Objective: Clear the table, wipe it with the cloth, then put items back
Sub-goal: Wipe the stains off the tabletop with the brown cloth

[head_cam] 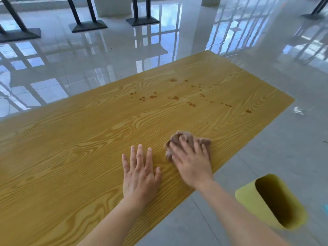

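A long wooden table with yellow grain fills the middle of the view. Brown spill spots dot its far right part. A crumpled brown cloth lies near the table's right edge. My right hand presses flat on top of it, fingers spread over the cloth. Flat on the bare wood just left of the cloth rests my left hand, fingers apart and holding nothing.
A yellow-green bin stands on the floor right of the table, beside my right forearm. A white scrap lies on the glossy tiled floor. Black table bases stand at the far side of the room.
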Tool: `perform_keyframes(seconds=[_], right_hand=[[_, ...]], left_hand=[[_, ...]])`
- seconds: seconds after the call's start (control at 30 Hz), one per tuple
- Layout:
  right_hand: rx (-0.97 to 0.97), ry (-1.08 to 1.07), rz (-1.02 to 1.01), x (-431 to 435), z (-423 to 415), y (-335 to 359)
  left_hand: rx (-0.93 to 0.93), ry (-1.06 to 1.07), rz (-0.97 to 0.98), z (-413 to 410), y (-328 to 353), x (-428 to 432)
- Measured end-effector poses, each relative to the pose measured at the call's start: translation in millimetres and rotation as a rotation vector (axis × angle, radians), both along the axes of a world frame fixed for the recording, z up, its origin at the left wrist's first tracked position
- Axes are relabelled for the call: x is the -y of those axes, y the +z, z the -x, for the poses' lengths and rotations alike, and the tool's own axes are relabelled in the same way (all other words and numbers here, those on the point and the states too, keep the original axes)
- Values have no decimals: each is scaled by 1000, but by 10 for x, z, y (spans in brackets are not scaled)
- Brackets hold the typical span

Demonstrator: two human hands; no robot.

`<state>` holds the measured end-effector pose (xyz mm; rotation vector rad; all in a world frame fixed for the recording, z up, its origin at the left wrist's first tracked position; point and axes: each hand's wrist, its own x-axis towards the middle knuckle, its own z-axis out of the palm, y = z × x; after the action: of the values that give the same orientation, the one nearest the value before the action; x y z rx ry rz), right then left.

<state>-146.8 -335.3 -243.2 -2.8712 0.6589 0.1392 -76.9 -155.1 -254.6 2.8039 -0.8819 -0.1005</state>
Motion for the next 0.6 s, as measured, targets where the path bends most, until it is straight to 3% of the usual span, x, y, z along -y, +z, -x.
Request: perform_keyframes(seconds=[0.1,0.23,0.33,0.4,0.53,0.6], right_hand=[[0,93,-41,246,154,46],[-112,-172,-66,997,-165,50],[-109,-243,-72,1171,-356,26],[-78,-183,-58,1010,-267,22],[32,143,-26,801,225,40],[-8,128,-25,1139,144,56]], left_hand=[[-50,-55,18,-232,74,529],[-48,-61,-41,-415,41,884],[-22,-44,-57,-421,8,896],[-29,-37,-67,-388,13,882],[-18,-29,-81,-375,41,910],[-4,-22,-73,-377,21,914]])
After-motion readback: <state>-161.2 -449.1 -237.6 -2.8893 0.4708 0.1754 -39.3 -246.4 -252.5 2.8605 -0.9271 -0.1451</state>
